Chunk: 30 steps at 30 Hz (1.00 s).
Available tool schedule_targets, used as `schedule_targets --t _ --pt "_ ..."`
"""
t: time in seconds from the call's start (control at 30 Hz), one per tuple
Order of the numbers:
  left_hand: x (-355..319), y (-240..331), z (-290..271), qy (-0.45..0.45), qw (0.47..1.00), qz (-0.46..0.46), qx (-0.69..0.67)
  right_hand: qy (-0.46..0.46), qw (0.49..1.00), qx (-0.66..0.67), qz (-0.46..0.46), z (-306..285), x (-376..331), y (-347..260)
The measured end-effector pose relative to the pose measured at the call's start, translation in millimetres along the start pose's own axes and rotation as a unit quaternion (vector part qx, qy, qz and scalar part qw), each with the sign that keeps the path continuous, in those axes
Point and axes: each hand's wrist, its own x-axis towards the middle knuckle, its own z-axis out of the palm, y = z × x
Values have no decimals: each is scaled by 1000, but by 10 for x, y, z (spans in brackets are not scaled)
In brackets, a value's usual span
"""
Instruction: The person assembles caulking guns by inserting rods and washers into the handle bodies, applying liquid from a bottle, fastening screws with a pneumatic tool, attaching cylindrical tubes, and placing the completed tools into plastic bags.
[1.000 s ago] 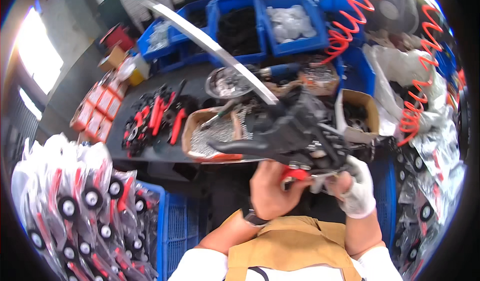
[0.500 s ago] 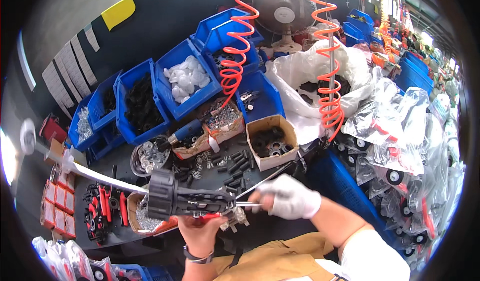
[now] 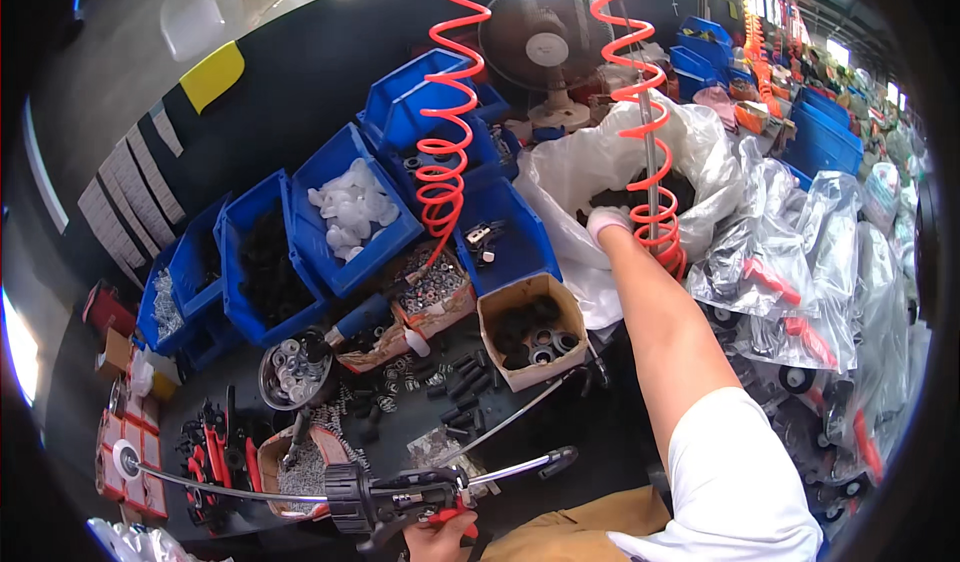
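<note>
Low in the picture, my left hand (image 3: 438, 538) is closed around the red-trimmed handle of a caulking gun (image 3: 415, 490). The gun has a black ridged collar (image 3: 345, 497) and a bright metal rod running through it. A round disc (image 3: 127, 459) tips the rod's left end, and a black hooked end piece (image 3: 563, 459) sits on its right. My right arm stretches forward, and the white-gloved right hand (image 3: 608, 222) reaches into a large white plastic bag (image 3: 560, 187) holding dark parts. Its fingers are hidden there.
Blue bins (image 3: 345, 262) line the back of the bench. A cardboard box (image 3: 530, 372) of black parts and rings stands before the bag. Coiled orange hoses (image 3: 440, 197) hang down. Bagged items (image 3: 790, 292) pile up at the right. A fan (image 3: 545, 52) stands behind.
My right hand has left the gun's rod and moved forward into the white bag. The gun and my left hand have shifted lower in the view. More rod shows on the right.
</note>
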Motion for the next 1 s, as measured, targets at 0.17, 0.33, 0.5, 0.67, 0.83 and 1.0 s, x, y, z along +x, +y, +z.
schedule_targets --t 0.17,0.33,0.5,0.67,0.83,1.0 --pt "116 74 13 -68 990 -97 75 236 969 -44 -53 -217 -474 -137" --pt "319 240 452 -128 987 -96 7 509 838 47 -192 -421 -1380 17" --pt "374 23 755 -173 977 -115 -38 508 674 251 -474 100 -3414 -51" --pt "240 -169 1002 -197 972 -116 -50 455 702 184 -516 599 -3945 141" --pt "45 -442 928 -239 955 -151 -90 320 701 267 -578 774 -3975 615" --pt "-180 -579 856 -324 930 -173 -11 318 728 279 -540 873 -4124 778"
